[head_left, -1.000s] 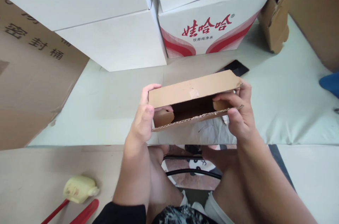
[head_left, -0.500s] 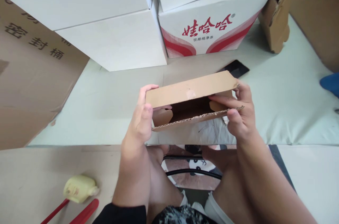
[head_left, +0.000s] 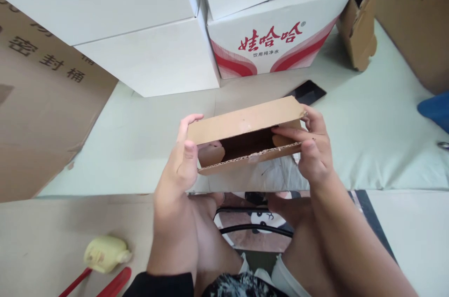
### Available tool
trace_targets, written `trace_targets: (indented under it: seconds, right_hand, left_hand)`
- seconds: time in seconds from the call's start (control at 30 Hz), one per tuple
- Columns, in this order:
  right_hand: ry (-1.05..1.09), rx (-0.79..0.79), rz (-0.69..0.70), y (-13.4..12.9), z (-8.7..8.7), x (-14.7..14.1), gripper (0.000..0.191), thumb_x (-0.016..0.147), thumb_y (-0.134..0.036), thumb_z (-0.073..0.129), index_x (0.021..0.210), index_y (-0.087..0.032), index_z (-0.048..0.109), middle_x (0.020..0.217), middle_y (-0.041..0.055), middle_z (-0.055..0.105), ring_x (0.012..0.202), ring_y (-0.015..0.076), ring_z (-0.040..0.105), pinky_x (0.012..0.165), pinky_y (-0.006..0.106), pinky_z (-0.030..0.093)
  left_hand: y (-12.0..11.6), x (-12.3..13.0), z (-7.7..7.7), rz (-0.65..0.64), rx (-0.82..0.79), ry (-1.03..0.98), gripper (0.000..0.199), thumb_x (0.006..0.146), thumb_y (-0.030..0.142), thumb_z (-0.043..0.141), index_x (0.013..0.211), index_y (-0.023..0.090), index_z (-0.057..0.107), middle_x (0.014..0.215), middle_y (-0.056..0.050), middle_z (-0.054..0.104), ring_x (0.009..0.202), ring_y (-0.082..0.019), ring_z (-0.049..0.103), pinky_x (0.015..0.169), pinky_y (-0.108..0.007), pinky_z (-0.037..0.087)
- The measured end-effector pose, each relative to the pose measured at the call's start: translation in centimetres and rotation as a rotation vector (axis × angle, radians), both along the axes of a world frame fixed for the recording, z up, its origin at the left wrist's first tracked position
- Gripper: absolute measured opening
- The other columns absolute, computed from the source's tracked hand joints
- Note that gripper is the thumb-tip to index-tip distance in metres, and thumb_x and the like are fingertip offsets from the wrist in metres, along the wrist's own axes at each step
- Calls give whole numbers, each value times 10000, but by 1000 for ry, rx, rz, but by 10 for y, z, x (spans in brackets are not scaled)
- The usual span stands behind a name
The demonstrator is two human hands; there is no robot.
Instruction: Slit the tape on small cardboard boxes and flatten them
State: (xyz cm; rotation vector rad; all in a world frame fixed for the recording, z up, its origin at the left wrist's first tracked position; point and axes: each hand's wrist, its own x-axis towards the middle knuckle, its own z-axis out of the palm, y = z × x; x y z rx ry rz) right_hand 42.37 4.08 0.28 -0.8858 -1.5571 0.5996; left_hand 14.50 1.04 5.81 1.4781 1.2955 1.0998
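Observation:
Between my hands is a small brown cardboard box (head_left: 242,121), its open side turned up toward me and its inside dark. My left hand (head_left: 180,161) grips the left end, thumb on the near side and a fingertip showing inside by the end flap. At the right end, my right hand (head_left: 315,152) holds the box with the thumb on the near edge and a finger reaching inside along the right flap. The near edge shows torn corrugation. Just behind the box a black phone-like slab (head_left: 308,92) lies on the pale green sheet (head_left: 157,142).
White boxes (head_left: 150,58) are stacked at the back, beside a red-and-white water carton (head_left: 273,42). A torn cardboard piece (head_left: 359,30) stands at back right, a large carton (head_left: 45,100) at left. A blue object (head_left: 435,112) sits far right; a yellow bottle (head_left: 107,253) is lower left.
My hands and the cardboard box have shifted slightly left in the picture, and the background has shifted a little too. My grip on both ends looks the same.

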Motion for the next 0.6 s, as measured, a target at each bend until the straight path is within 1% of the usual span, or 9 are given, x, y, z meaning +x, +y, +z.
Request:
trace_targets:
  seconds: [0.07,0.13,0.2,0.23,0.3,0.37,0.43,0.5,0.6]
  right_hand:
    - [0,-20,8,0,2,0,454,989,-549,462,1037,-295,836,1430,70,536,1294,314,573,1013,511,580]
    - [-11,-28,9,0,3,0,470,990,-560,456,1038,-285,834,1425,79,537,1301,323,567,1029,529,572]
    - [-28,-35,-2,1,2,1,480,992,-564,443,1043,-284,830,1419,85,536,1305,333,561,1024,546,573]
    - [-40,-38,-8,1,2,1,485,992,-568,436,1050,-287,827,1418,86,531,1304,338,560,1012,549,579]
    - [-70,-13,-3,0,1,3,531,982,-617,410,1093,-292,815,1421,93,509,1296,354,560,975,549,594]
    - [-119,40,24,-2,1,5,592,951,-689,404,1175,-300,791,1415,103,482,1271,371,564,941,548,599]
    - [-187,84,39,-5,2,7,634,921,-738,414,1247,-317,760,1400,107,461,1251,379,557,921,552,593]
    - [-265,99,37,-7,5,8,620,920,-733,428,1288,-337,731,1394,105,436,1269,379,525,912,542,590]
    - [-350,99,34,-8,7,9,564,935,-700,430,1300,-364,697,1408,87,379,1327,378,463,919,525,586]
  left_hand:
    - [2,0,0,33,49,-3,770,884,860,351,1272,237,584,1026,-131,687,1088,-325,674,989,-519,540]
    - [5,-1,0,53,118,30,748,891,856,317,1022,225,696,1246,-165,612,1202,-342,604,1048,-544,518]
    - [7,-3,-2,36,157,80,779,897,846,280,812,209,719,1432,-153,494,1258,-356,537,1102,-580,480]
    - [8,-5,-3,19,167,98,788,901,836,269,759,206,720,1477,-140,454,1253,-357,521,1110,-589,471]
    - [9,-8,-5,-13,176,112,751,914,797,294,753,207,730,1498,-127,430,1207,-344,516,1087,-574,487]
    - [10,-11,-5,-49,184,105,653,914,741,384,764,208,731,1455,-131,459,1133,-321,529,1017,-522,523]
    - [11,-14,-3,-79,201,92,592,895,711,454,732,207,718,1383,-141,497,1056,-303,540,946,-485,536]
    - [12,-16,1,-102,222,89,611,866,742,468,691,205,701,1334,-147,513,1010,-304,538,910,-486,526]
    - [14,-16,6,-129,240,109,654,821,806,462,662,211,683,1319,-154,509,1062,-347,519,877,-511,507]
